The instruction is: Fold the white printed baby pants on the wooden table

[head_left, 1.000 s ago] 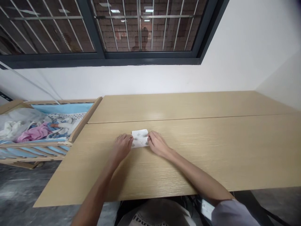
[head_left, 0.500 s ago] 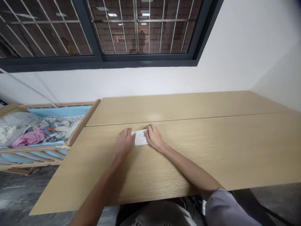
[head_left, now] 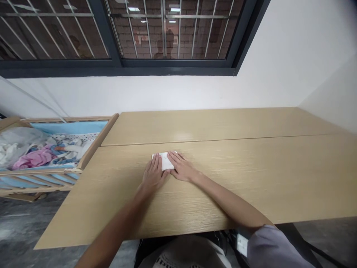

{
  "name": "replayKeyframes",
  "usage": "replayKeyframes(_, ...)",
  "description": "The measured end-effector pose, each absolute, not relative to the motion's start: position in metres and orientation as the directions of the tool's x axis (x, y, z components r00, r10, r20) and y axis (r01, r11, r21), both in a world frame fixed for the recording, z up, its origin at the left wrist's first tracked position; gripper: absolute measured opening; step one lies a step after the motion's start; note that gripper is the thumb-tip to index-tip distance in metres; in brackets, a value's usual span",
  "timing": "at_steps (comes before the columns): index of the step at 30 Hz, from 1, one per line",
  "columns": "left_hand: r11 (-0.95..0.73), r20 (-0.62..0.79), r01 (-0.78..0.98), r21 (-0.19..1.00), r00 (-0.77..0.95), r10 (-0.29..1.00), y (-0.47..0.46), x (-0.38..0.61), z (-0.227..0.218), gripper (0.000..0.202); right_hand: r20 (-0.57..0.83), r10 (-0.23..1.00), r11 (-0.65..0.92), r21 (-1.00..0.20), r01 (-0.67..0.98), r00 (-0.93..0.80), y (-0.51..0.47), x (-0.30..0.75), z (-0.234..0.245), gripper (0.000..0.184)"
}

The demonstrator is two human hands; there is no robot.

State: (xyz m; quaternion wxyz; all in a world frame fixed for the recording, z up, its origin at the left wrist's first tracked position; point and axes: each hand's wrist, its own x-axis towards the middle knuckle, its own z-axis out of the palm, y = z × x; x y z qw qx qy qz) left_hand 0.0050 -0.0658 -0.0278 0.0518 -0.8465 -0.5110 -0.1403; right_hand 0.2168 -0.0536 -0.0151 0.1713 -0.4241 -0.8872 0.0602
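Observation:
A small white folded piece (head_left: 166, 163), cloth or paper, lies flat on the light wooden table (head_left: 223, 178). My left hand (head_left: 154, 173) rests palm down over its left side, fingers stretched out. Over its right side lies my right hand (head_left: 181, 167), also flat with the fingers extended. The two thumbs come close together at the piece's near edge. Both hands press on it from above rather than gripping it, and its middle shows between them.
To the left stands a wooden cot (head_left: 80, 163) with blue lining, holding crumpled clothes (head_left: 36, 157) and a translucent bag (head_left: 19, 139). A seam crosses the table. Behind it are a white wall (head_left: 178, 91) and a barred window (head_left: 178, 67).
Both hands have gone from holding the white piece's side edges with bent fingers to lying flat on top of it. The thumbs have come together at the near edge.

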Motion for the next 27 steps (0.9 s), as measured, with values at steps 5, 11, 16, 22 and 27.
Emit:
replayKeyframes(5, -0.478, 0.325, 0.878, 0.012, 0.448, 0.833, -0.073, -0.013, -0.025, 0.078, 0.204, 0.791, 0.611, -0.315, 0.726, -0.577, -0.057, 0.242, -0.016, 0.079)
replayKeyframes(11, -0.580, 0.319, 0.814, 0.011, 0.547, 0.774, -0.076, -0.017, -0.006, 0.062, 0.279, 0.728, 0.685, -0.341, 0.644, -0.626, -0.052, 0.248, -0.004, 0.084)
replayKeyframes(16, -0.533, 0.233, 0.831, 0.159, 0.493, 0.838, -0.058, -0.012, -0.006, 0.069, 0.220, 0.768, 0.630, -0.426, 0.649, -0.601, -0.043, 0.239, -0.012, 0.084)
replayKeyframes(22, -0.444, 0.260, 0.854, 0.273, 0.378, 0.888, -0.032, -0.006, 0.013, 0.041, 0.358, 0.844, 0.536, -0.534, 0.653, -0.400, -0.022, 0.225, -0.013, 0.046)
replayKeyframes(27, -0.345, 0.301, 0.854, 0.390, 0.236, 0.924, -0.048, 0.000, 0.048, 0.026, 0.389, 0.900, 0.436, -0.817, 0.377, -0.198, -0.005, 0.229, 0.017, 0.040)
